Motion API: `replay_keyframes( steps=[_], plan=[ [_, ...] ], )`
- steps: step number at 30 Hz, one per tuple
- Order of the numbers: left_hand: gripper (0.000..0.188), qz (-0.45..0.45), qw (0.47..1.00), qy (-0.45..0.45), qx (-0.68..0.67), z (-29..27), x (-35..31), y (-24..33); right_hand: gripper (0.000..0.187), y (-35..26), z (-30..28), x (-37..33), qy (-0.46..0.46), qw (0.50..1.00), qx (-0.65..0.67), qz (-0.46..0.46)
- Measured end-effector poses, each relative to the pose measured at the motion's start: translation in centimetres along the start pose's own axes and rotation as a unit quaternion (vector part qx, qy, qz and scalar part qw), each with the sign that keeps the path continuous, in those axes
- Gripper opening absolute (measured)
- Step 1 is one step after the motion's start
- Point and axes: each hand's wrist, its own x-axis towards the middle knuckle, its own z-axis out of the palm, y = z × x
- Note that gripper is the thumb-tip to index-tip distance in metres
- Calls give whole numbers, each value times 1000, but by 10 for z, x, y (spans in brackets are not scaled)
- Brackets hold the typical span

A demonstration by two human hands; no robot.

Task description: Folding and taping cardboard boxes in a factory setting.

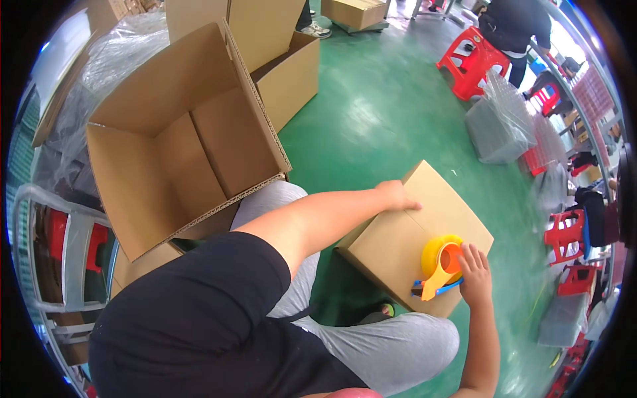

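Observation:
A closed cardboard box [458, 205] sits before my knees, tilted in view. My left hand [397, 197] rests on its upper left edge, with a finger or thumb stretched out over the top near the centre seam. A tape dispenser [434, 282] with a yellow roll, orange core and blue handle lies on the near right part of the box top. Beside its roll is my right hand [476, 273], fingers stretched and apart, close to the orange core. Whether those fingers touch the dispenser is hard to tell.
At my left stands a large open cardboard box [192, 146], with another carton [292, 79] behind it. A metal-framed cart [66, 259] is at the left edge. Red stools [471, 63] and plastic-wrapped grey bins [497, 129] line the right, where a person [514, 26] is seated.

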Motion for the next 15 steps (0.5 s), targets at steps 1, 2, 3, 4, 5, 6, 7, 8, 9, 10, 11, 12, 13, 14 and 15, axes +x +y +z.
replay_keyframes(
  steps=[1, 2, 3, 4, 5, 6, 7, 8, 9, 10, 11, 12, 13, 14, 15],
  plan=[
    [90, -2, 1000, -1, -7, -1, 0, -2, 46, -4, -4, 1, 1, 1000, -4, -31],
    [92, -4, 1000, -3, -14, -1, 0, -5, 43, -9, -9, 1, 3, 998, -7, -61],
    [92, -4, 1000, -3, -16, -1, 1, -5, 43, -15, -15, 1, 1, 998, -8, -63],
    [92, -8, 1000, 4, -10, 0, 1, -5, 41, -22, -22, 1, -4, 997, 51, -63],
    [92, -11, 1000, 10, -3, 0, 2, -6, 39, -26, -25, 0, -9, 992, 111, -61],
    [92, -6, 1000, 4, -4, 1, 1, -1, 39, -24, -23, -8, -13, 992, 108, -56],
    [93, -8, 1000, 5, -1, 1, 0, 0, 41, -24, -12, -13, -20, 991, 129, -34],
    [93, -9, 1000, 4, 2, 0, -1, 2, 43, -24, -2, -19, -26, 988, 149, -11],
    [93, -8, 1000, 2, 1, 1, 1, -2, 43, -25, 3, -18, -29, 988, 149, -10],
    [95, 11, 1000, 23, -5, 2, 1, -6, 51, -27, 7, -18, 9, 981, 192, 27],
    [97, 30, 999, 43, -11, 3, 3, -10, 59, -28, 11, -18, 47, 969, 235, 64],
    [97, 28, 999, 37, -12, 4, 1, -11, 59, -29, 6, -15, 42, 968, 238, 66],
    [94, 10, 1000, 24, -9, 3, 0, -7, 67, -28, -6, -7, 46, 881, 447, 148],
    [91, -7, 1000, 10, -5, 2, 0, -3, 75, -28, -17, 1, 50, 743, 630, 222],
    [91, -5, 1000, 3, -6, 1, 2, -2, 75, -30, -30, 9, 49, 742, 628, 230]
  ],
)
